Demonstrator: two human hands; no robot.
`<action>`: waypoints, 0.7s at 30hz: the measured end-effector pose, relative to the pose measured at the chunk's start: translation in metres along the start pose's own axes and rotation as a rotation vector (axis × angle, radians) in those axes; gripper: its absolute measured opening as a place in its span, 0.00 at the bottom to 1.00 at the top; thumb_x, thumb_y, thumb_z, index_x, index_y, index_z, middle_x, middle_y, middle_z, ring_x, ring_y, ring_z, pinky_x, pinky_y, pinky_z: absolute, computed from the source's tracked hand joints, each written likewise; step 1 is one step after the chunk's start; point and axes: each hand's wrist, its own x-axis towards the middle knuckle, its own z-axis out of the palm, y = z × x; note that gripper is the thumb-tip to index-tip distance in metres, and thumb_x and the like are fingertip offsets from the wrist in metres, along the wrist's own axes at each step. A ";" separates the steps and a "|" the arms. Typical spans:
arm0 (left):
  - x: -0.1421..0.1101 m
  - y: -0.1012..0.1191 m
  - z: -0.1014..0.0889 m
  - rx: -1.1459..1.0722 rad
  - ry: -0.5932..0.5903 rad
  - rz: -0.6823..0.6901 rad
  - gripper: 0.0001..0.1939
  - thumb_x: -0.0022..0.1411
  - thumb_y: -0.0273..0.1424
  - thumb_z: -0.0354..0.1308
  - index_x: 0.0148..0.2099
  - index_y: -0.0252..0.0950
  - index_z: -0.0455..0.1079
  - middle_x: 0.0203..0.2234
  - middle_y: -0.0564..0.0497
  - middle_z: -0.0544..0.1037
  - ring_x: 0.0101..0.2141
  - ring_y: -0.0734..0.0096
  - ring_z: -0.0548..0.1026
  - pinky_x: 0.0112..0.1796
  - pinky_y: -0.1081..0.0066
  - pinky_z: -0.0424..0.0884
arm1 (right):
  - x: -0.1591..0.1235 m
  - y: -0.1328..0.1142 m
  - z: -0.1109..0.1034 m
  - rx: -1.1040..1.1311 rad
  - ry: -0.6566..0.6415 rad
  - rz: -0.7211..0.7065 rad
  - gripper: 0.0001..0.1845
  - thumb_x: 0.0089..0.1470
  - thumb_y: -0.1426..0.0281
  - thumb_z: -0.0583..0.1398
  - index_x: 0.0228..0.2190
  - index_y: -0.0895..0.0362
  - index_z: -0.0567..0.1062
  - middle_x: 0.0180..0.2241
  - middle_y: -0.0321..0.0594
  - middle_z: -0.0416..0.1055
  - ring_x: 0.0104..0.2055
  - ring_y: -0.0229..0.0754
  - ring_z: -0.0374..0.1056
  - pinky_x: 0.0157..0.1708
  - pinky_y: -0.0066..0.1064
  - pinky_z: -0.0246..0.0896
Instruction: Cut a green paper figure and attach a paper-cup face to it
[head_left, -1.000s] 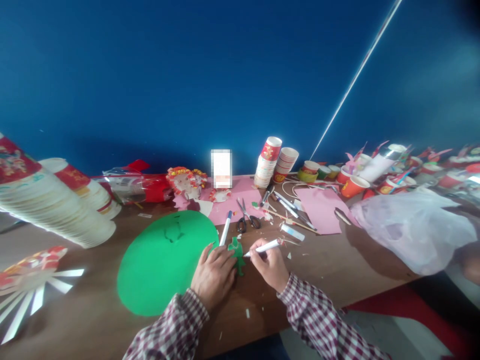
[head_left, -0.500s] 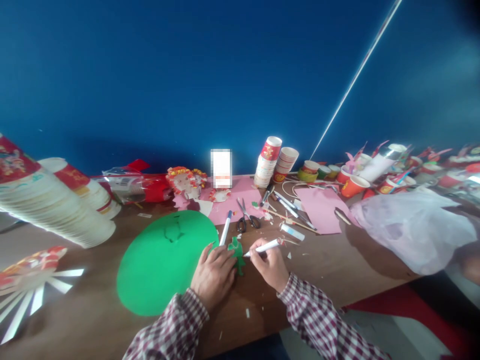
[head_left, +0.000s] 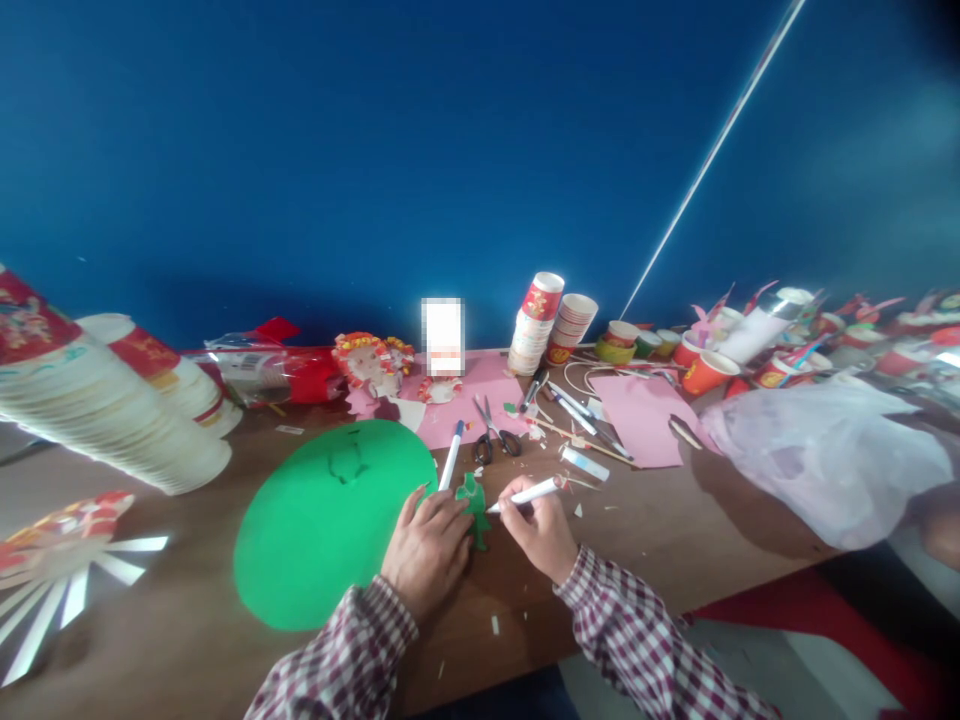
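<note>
A small green paper cutout (head_left: 475, 510) with pale marks near its top lies on the brown table. My left hand (head_left: 429, 545) rests palm down with fingers stretched out. Its fingertips touch the cutout's left edge, and part of the hand lies over the large green paper oval (head_left: 315, 550). Between the fingers of my right hand (head_left: 544, 530) is a white marker (head_left: 534, 492), its tip at the cutout's right side. Another white marker with a blue cap (head_left: 451, 455) lies just beyond my left fingers. Black-handled scissors (head_left: 495, 435) lie spread behind the cutout.
Stacks of paper cups stand at left (head_left: 127, 400) and by the wall (head_left: 528, 340). Pink paper sheets (head_left: 637, 420), several pens (head_left: 574, 405) and a glue tube (head_left: 585, 463) lie farther back. A plastic bag (head_left: 832, 450) sits at right. Paper strips (head_left: 60, 600) fan out at left.
</note>
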 end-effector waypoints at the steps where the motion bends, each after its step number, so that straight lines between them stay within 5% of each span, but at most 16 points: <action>1: 0.000 0.000 0.000 -0.001 -0.004 0.000 0.11 0.59 0.28 0.51 0.43 0.40 0.71 0.44 0.52 0.76 0.49 0.58 0.66 0.53 0.50 0.54 | 0.000 0.000 0.000 0.001 -0.001 0.000 0.08 0.55 0.67 0.55 0.26 0.57 0.69 0.19 0.34 0.65 0.20 0.35 0.60 0.20 0.25 0.54; 21: -0.001 -0.002 0.000 0.005 -0.024 0.012 0.12 0.60 0.29 0.50 0.44 0.41 0.71 0.43 0.51 0.76 0.50 0.59 0.66 0.55 0.50 0.54 | -0.002 0.003 0.000 -0.039 0.043 -0.014 0.07 0.54 0.67 0.55 0.27 0.57 0.70 0.19 0.34 0.65 0.18 0.35 0.58 0.19 0.25 0.53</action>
